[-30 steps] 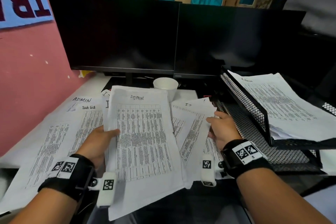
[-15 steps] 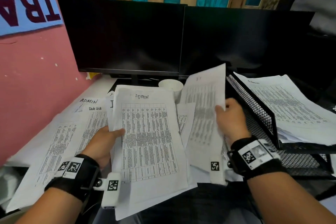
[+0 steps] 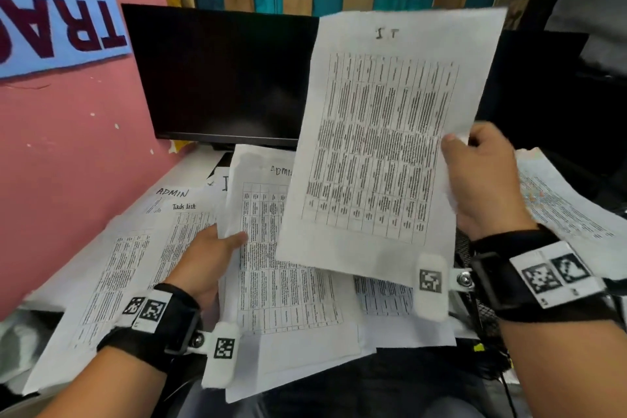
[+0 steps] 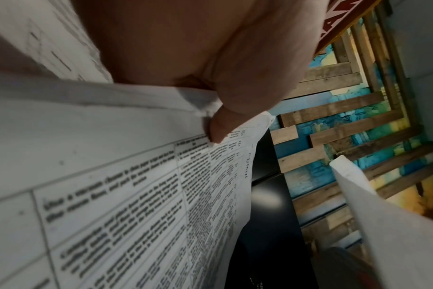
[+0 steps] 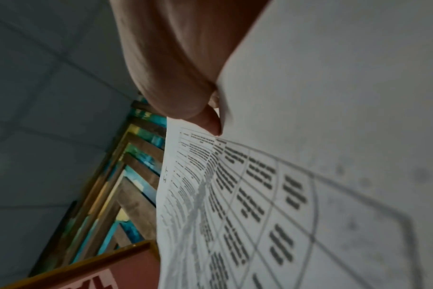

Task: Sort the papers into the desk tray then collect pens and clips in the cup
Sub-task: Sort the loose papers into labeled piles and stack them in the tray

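We judged sorting underway: our left hand [image 3: 207, 254] gripped the ADMIN stack [image 3: 285, 268] over the desk, our right hand [image 3: 481, 180] pinched the raised IT sheet [image 3: 390, 132], next needing its tray tier rightward.

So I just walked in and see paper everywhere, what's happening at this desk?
A person is sorting printed sheets. The right hand holds up a sheet headed IT, pinched at its edge. The left hand grips a sheet headed ADMIN over the loose papers on the desk.
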